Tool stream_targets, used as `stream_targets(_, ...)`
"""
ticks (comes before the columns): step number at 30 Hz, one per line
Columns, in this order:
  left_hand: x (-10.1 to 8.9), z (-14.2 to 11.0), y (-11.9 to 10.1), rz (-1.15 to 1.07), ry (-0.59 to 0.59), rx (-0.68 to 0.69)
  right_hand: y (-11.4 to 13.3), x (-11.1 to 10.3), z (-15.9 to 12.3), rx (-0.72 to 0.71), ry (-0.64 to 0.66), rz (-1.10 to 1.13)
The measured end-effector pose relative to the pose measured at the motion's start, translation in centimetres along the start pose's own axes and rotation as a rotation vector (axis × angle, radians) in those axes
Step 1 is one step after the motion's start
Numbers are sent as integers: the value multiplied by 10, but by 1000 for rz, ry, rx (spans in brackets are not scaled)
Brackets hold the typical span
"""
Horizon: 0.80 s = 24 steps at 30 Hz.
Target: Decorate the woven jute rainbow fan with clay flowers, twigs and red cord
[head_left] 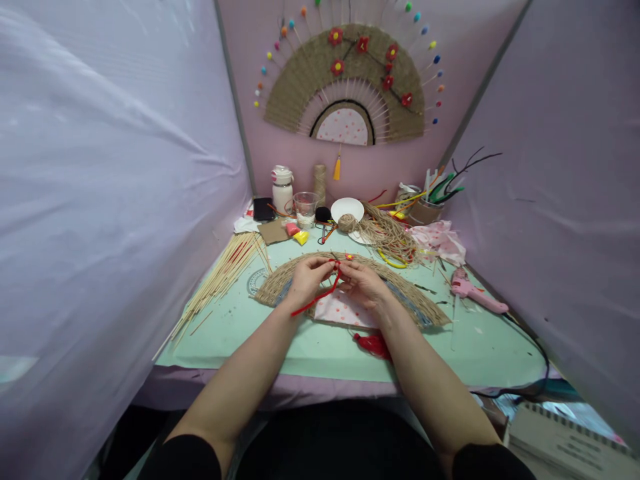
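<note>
Above the middle of a woven twine fan (pixel 273 283), my left hand (pixel 311 277) and my right hand (pixel 363 283) meet fingertip to fingertip. Both pinch a red fuzzy pipe cleaner (pixel 320 297), whose upper part is bent small between the fingers. Its loose tail slants down to the left past my left wrist. The fan lies flat, with a blue band and a white, red-dotted centre (pixel 343 310). A small red flower with a yellow middle (pixel 349 256) sits on its upper edge. Partly behind my right forearm lies a red tassel (pixel 371 345).
Thin sticks (pixel 220 280) spread at the left beside a protractor (pixel 257 281). A pink glue gun (pixel 475 291) with a cable lies right. Behind are a twine heap (pixel 390 233), a plastic cup (pixel 305 210) and a white bottle (pixel 283 193). A finished fan (pixel 295 87) hangs on the wall.
</note>
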<state>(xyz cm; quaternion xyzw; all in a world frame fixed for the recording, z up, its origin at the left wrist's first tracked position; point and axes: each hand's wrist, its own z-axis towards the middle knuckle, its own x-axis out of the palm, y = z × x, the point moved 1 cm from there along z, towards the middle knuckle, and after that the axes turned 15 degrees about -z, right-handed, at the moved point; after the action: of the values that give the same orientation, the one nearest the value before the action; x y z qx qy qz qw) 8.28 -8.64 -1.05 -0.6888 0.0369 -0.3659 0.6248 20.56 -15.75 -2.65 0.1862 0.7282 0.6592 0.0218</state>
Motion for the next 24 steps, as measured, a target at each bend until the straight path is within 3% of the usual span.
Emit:
stream_targets(9, -3, 5, 9, -72, -21, 13, 3, 8, -3, -32, -18, -3)
stream_targets(24, 0, 2, 10, -26, -5, 7, 1, 10, -3, -135, -270, -146)
